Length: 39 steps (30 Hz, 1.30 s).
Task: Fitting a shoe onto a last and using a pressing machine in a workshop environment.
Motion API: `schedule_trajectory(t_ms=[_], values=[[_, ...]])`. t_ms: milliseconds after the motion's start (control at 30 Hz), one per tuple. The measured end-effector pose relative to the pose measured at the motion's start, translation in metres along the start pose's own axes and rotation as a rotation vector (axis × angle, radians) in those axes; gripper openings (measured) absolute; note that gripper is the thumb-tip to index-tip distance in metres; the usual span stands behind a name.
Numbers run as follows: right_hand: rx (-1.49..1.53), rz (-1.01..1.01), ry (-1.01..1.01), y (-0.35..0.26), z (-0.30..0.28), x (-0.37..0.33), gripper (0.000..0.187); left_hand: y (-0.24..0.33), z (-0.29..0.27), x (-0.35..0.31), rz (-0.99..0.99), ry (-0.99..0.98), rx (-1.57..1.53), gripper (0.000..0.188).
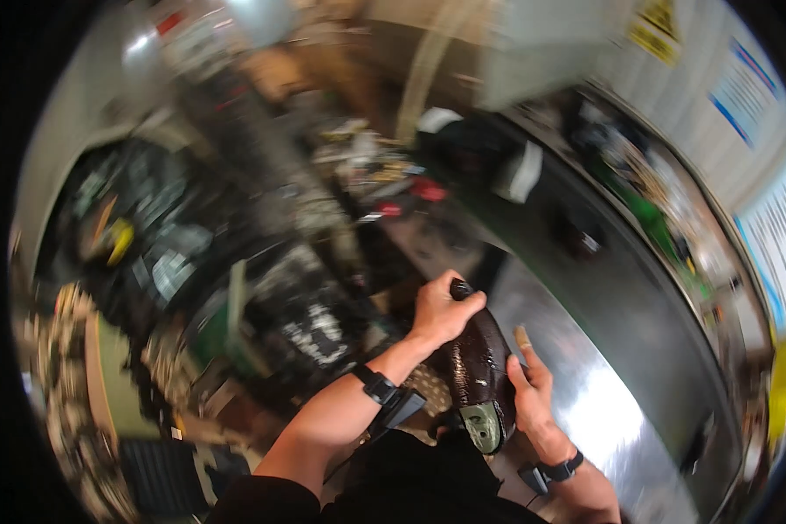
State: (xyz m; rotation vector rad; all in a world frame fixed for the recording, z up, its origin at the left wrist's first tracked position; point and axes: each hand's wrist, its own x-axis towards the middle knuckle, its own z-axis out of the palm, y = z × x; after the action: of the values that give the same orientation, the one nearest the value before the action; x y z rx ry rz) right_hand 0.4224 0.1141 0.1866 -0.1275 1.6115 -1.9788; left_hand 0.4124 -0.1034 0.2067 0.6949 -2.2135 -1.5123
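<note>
A glossy dark brown shoe upper on a green last [480, 358] is held in front of my body, its narrow end pointing away from me. Around that far end my left hand [445, 311] is closed, the thumb lying over the top. Beside the shoe's right flank is my right hand [534, 397], fingers apart, its thumb touching or almost touching the side. A tan covering wraps the tip of one outstretched right finger. The last's green end [482, 428] shows at the near end, close to my dark clothing. Dark bands with devices circle both wrists.
A shiny metal bench top [585, 375] lies to my right, beside a dark green conveyor-like surface [637, 306] carrying a dark shoe [578, 236]. Blurred black bags [148, 210] fill the left. Posted notices [744, 92] hang on the right wall.
</note>
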Motion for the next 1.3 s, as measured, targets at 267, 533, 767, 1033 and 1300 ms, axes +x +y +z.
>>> schedule_trajectory(t_ms=[267,533,767,1033,1300], values=[[0.004,-0.059,-0.429,0.012,0.276,0.003,0.041,-0.042,-0.304,-0.046,-0.091,0.67,-0.036,0.032],[0.291,0.209,-0.703,0.067,0.484,0.005,0.046,-0.078,-0.502,-0.117,-0.091,0.697,-0.846,0.05],[0.376,0.309,-0.569,0.094,0.569,0.021,0.053,-0.111,-0.499,-0.142,-0.189,0.625,-1.25,0.041],[0.275,0.369,-0.487,0.105,0.608,0.045,0.068,-0.153,-0.53,-0.109,-0.342,0.786,-1.14,0.041],[0.267,0.409,-0.53,0.111,0.606,0.061,0.048,-0.194,-0.52,-0.099,-0.265,0.88,-1.004,0.028]])
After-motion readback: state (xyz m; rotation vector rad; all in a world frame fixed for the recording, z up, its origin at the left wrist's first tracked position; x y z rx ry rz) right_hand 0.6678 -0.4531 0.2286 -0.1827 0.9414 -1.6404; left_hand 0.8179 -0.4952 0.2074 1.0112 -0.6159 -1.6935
